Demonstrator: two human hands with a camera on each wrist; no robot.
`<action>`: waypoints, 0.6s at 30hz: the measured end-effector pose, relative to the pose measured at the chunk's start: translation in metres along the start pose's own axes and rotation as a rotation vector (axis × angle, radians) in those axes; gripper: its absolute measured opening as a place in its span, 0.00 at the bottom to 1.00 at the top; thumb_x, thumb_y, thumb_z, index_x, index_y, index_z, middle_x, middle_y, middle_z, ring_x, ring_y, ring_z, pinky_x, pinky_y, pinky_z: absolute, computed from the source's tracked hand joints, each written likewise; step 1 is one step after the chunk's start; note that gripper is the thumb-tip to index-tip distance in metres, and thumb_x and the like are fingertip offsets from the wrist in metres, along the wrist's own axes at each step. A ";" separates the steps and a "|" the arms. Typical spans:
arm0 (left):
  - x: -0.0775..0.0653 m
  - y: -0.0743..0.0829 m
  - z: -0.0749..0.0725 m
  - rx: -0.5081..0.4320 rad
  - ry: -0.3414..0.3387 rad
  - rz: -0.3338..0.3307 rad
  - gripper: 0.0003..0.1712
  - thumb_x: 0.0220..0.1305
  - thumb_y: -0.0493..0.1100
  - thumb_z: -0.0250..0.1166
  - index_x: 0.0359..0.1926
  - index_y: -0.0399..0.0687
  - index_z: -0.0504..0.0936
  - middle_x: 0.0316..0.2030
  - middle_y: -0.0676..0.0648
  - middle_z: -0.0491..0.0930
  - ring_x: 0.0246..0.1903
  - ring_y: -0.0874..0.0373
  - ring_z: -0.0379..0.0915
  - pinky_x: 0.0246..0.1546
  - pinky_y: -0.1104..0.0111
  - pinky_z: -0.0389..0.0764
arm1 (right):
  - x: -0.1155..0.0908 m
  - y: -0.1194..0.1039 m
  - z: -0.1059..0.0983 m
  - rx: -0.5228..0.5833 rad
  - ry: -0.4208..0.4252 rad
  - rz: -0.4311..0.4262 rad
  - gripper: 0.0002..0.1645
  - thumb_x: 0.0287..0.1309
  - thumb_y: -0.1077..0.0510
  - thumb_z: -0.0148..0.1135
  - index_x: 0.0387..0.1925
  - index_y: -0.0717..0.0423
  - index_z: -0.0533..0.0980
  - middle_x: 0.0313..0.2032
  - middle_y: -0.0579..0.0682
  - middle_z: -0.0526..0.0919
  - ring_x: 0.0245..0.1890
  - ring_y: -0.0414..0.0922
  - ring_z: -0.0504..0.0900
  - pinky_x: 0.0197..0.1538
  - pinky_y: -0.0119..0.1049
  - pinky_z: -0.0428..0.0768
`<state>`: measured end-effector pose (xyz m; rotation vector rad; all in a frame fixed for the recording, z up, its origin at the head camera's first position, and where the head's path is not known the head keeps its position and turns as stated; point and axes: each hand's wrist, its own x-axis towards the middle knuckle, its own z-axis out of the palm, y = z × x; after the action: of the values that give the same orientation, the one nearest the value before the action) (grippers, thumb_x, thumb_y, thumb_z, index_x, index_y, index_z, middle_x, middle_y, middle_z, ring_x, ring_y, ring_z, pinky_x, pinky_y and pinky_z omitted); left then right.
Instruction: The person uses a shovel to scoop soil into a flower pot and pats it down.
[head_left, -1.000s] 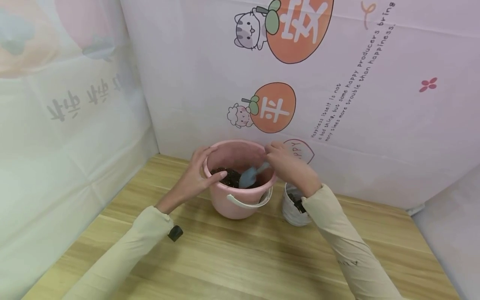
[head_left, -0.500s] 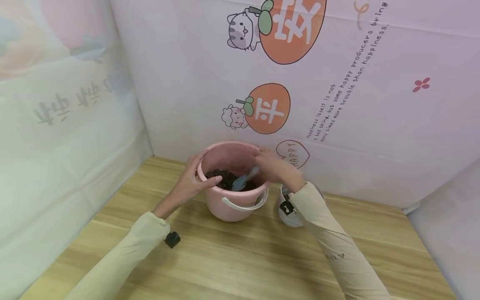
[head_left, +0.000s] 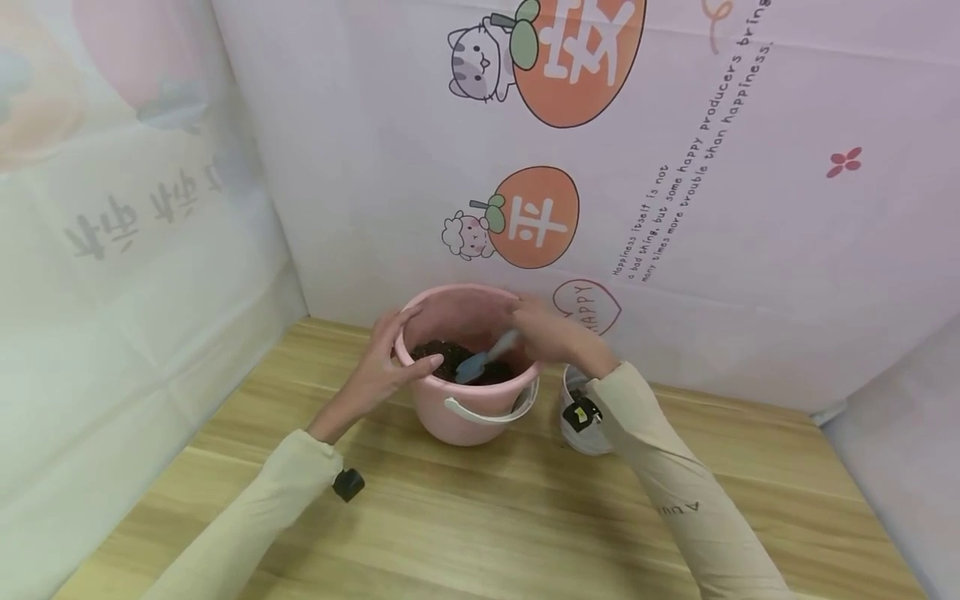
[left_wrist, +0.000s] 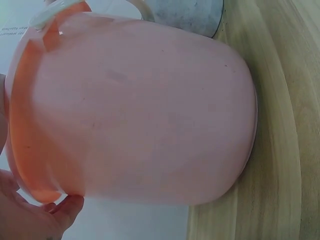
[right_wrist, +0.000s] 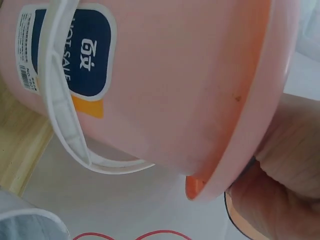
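A pink bucket (head_left: 457, 421) stands on the wooden table, holding dark soil (head_left: 435, 350). My left hand (head_left: 375, 362) grips its left rim, thumb over the near edge; in the left wrist view the fingertips (left_wrist: 70, 210) curl up under the lip. Inside the bucket, my right hand (head_left: 551, 332) holds a small blue trowel (head_left: 472, 367) by its handle, the blade tilted down into the soil. The right wrist view shows the hand (right_wrist: 280, 185) beside the rim, with the trowel mostly hidden. A white bail handle (right_wrist: 62, 100) hangs down the bucket's side.
To the bucket's right is a whitish pot (head_left: 588, 442), partly covered by the right wrist's camera and sleeve. Printed cloth walls (head_left: 375, 208) rise behind and on the left. The wooden tabletop (head_left: 450, 517) extends toward me.
The trowel's blade has shifted left within the bucket and sits deeper in the soil, the right hand moving with it. My left hand keeps its grip on the rim.
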<state>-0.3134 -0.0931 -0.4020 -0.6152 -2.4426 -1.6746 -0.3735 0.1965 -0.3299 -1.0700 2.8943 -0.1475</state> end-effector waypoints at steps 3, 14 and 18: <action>-0.001 -0.002 -0.001 -0.008 -0.003 -0.003 0.51 0.63 0.56 0.74 0.81 0.59 0.60 0.81 0.45 0.47 0.78 0.43 0.48 0.76 0.36 0.54 | 0.018 0.033 0.026 0.062 0.031 -0.022 0.17 0.56 0.70 0.67 0.41 0.46 0.87 0.51 0.54 0.80 0.57 0.54 0.72 0.66 0.59 0.72; 0.002 -0.003 -0.002 -0.035 0.001 0.001 0.49 0.63 0.55 0.74 0.81 0.57 0.61 0.81 0.45 0.46 0.79 0.44 0.47 0.76 0.38 0.54 | 0.008 -0.037 -0.016 -0.184 -0.063 0.047 0.06 0.58 0.63 0.74 0.38 0.59 0.85 0.39 0.54 0.87 0.43 0.51 0.83 0.56 0.46 0.82; 0.002 -0.005 0.000 -0.036 0.005 0.001 0.49 0.63 0.55 0.75 0.80 0.56 0.62 0.81 0.45 0.47 0.79 0.45 0.46 0.77 0.39 0.52 | 0.007 -0.037 -0.013 -0.159 -0.045 0.070 0.05 0.57 0.65 0.73 0.36 0.58 0.85 0.38 0.53 0.86 0.42 0.50 0.83 0.56 0.46 0.83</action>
<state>-0.3171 -0.0945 -0.4055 -0.6158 -2.4138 -1.7209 -0.3556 0.1646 -0.3129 -0.9777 2.9384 0.1110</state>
